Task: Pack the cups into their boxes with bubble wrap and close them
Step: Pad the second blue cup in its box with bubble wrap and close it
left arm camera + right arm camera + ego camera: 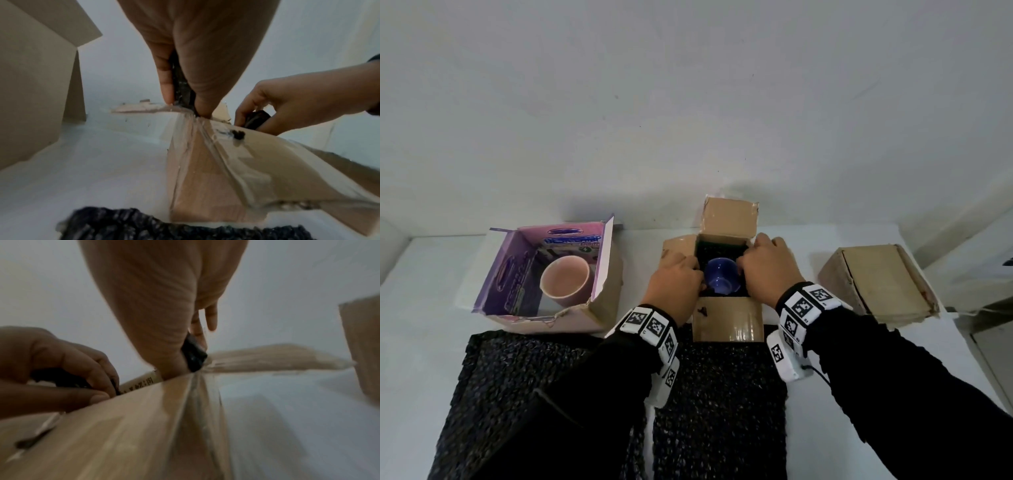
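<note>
A dark blue cup [720,279] sits in the open brown box [727,317] at the middle of the table, on black bubble wrap [719,248] that lines the inside. My left hand [688,274] is at the box's left rim. In the left wrist view its thumb and fingers [166,91] pinch a fold of the black wrap [182,91] at the rim. My right hand [750,263] is at the right rim and pinches the wrap [194,358] there too. The fingertips are hidden inside the box in the head view.
At the left, a pink cup [565,281] stands in an open purple-lined box [513,270]. A shut brown box [883,284] lies at the right. Two sheets of black bubble wrap [517,377] [722,394] are spread on the white table [424,291] in front of me.
</note>
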Available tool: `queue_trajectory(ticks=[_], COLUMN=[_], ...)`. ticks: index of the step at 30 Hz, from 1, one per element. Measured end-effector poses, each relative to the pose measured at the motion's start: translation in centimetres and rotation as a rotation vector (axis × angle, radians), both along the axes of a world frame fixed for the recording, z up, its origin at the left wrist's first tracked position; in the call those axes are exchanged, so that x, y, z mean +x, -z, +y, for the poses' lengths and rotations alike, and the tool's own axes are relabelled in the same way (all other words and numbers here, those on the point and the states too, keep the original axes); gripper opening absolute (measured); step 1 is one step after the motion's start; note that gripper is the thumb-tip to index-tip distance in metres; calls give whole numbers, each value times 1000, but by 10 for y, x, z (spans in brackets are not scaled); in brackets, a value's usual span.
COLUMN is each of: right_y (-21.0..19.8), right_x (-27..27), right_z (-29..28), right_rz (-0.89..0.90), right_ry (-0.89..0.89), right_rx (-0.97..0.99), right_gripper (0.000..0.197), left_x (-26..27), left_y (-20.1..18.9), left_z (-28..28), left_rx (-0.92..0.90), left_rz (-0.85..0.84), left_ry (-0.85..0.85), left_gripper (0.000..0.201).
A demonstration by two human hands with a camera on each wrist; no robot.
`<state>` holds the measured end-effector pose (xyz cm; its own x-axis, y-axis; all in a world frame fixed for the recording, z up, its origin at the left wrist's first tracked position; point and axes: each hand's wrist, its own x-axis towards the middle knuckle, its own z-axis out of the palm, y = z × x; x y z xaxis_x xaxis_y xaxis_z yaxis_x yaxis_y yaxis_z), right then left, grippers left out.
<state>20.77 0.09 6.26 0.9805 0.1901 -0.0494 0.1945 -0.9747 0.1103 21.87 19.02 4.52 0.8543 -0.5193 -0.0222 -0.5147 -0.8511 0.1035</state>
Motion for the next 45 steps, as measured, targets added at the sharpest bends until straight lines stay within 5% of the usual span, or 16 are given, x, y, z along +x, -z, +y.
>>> queue_trajectory(ticks=[5, 9, 14, 17, 24, 29, 31, 33, 37, 41, 45], right_y=[6, 10, 9, 7, 9, 5, -1, -3, 8, 21, 34], right_x=[5, 5, -3, -10, -12, 0, 7, 11, 20, 30, 35], right_z=[-8, -4, -3, 2, -1, -5, -6, -4, 12, 22, 28], right_rz=[170, 220, -30, -157, 52, 137, 81, 19, 250, 259, 206], right_ry=[-18, 24, 72, 74, 11, -24, -33, 1, 100, 102, 176], right_rx=[-133, -128, 57, -43, -135, -116, 26, 405, 1070, 1150, 1192], right_gripper=[50, 29, 23, 10, 27, 26, 19, 16, 39, 24, 21], left_x=[-5, -4, 2, 8, 8, -1, -6, -10, -9, -4, -5], left_y=[-5, -2, 2, -2, -8, -9, -1, 8, 20, 20, 23], left_z=[-1, -4, -2, 5, 7, 7, 8, 8, 9, 14, 20], left_rx=[171, 126, 96, 16, -32, -392, -512, -605, -753, -808, -425], left_rz=[-128, -120, -57, -32, -158, 23, 48, 46, 114, 134, -273], left_ry=[66, 38, 25, 16, -178, -380, -383, -323, -236, -252, -116], left_gripper=[40, 36, 31, 27, 60, 64, 58, 53, 56, 56, 17])
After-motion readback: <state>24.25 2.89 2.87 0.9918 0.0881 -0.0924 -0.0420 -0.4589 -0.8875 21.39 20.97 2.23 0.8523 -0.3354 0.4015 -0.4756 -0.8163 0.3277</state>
